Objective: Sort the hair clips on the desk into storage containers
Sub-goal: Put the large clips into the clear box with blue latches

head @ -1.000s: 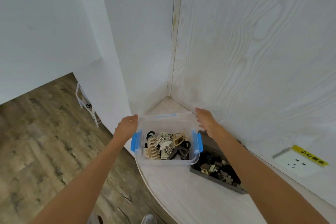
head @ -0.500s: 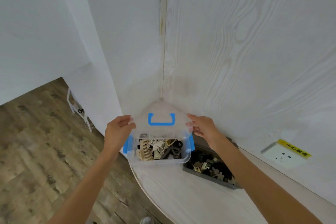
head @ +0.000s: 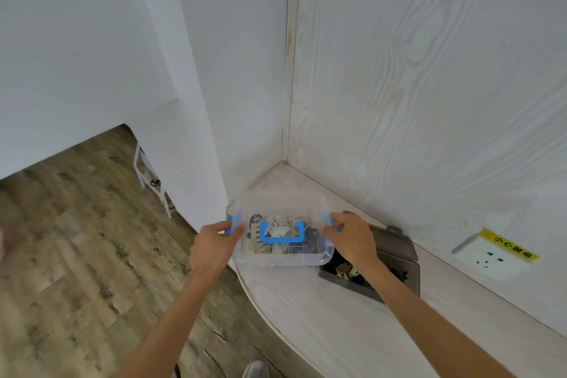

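A clear plastic box (head: 285,258) with several hair clips inside stands at the desk's left corner. Its clear lid (head: 280,209), with a blue handle (head: 281,233), lies flat on top of the box. My left hand (head: 213,244) grips the blue latch (head: 231,222) on the box's left end. My right hand (head: 349,238) grips the blue latch on the right end, which is mostly hidden by my fingers. A dark grey tray (head: 399,252) with more hair clips (head: 345,270) sits just right of the box, partly behind my right forearm.
The white wood-grain desk (head: 322,316) fits into a wall corner, with its curved edge dropping to the wooden floor (head: 76,255) on the left. A wall socket (head: 494,256) with a yellow label is at the right. A white rack (head: 152,181) stands on the floor.
The lid, held tilted up over the box before, now lies flat on it. Both hands have moved from the lid's edges down to the side latches.
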The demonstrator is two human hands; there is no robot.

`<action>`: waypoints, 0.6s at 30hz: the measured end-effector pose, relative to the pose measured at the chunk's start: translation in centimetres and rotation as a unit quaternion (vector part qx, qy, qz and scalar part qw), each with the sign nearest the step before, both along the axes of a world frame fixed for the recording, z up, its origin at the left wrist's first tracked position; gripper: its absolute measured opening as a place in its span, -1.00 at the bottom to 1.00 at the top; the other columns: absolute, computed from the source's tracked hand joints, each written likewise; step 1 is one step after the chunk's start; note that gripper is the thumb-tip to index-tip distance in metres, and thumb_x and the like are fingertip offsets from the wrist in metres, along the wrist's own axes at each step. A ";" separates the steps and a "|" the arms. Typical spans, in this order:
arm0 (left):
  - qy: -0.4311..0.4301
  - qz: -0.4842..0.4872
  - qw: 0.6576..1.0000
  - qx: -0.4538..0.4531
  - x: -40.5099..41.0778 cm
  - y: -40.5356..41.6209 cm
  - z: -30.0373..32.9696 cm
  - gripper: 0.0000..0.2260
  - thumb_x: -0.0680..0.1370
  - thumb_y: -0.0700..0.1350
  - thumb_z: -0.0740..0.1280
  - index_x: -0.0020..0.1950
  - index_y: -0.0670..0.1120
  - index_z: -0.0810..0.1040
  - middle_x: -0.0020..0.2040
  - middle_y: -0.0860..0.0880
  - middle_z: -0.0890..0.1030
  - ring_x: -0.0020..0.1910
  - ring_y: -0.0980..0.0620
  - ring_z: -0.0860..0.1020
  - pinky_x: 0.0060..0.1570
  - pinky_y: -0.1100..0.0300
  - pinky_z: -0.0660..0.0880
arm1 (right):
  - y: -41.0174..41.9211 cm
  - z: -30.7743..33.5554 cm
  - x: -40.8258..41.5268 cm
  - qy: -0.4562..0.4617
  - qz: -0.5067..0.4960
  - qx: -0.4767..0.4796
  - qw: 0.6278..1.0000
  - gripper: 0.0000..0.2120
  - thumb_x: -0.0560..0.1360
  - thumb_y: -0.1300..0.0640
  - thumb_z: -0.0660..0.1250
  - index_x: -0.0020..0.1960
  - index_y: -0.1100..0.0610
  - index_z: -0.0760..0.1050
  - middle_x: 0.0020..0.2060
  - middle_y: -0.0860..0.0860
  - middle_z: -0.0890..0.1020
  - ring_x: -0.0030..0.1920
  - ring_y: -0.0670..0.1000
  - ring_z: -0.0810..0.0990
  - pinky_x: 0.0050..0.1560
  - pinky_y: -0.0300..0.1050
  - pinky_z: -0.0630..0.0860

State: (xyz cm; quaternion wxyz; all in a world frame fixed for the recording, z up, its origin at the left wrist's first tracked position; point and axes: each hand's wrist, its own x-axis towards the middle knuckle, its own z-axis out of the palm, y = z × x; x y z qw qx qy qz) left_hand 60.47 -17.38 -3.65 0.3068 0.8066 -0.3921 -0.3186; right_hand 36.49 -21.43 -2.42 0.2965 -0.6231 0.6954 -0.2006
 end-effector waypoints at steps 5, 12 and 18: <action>0.028 0.034 0.999 -0.006 0.0 0.1 -0.6 -0.56 0.41 0.27 0.34 0.13 0.02 0.63 -0.15 -0.05 0.68 -0.26 -0.02 0.58 -0.26 0.19 0.48 | -1.0 -0.6 -0.5 -0.051 0.000 0.056 0.997 -0.72 0.48 0.10 0.36 0.11 0.26 0.58 -0.03 0.13 0.64 -0.13 0.03 0.59 -0.11 -0.22 0.50; 0.150 0.133 0.979 -0.039 -0.2 -0.3 -1.8 -0.52 0.33 0.08 0.52 0.16 -0.08 0.53 0.16 -0.08 0.54 0.18 -0.10 0.52 0.11 0.05 0.48 | -2.5 0.0 -0.7 -0.083 -0.031 0.125 0.988 -0.48 0.40 0.05 0.46 0.26 0.27 0.43 0.15 0.18 0.55 0.10 0.11 0.55 0.07 -0.12 0.46; 0.294 0.116 0.946 0.077 0.1 -0.8 -0.7 -0.58 0.41 0.03 0.47 0.09 -0.25 0.52 0.16 -0.27 0.57 -0.08 -0.13 0.59 0.02 0.03 0.55 | -1.9 0.4 -0.6 -0.131 -0.057 0.255 0.957 -0.55 0.50 -0.04 0.31 0.26 0.24 0.42 0.15 0.13 0.57 0.00 0.05 0.57 -0.03 -0.11 0.45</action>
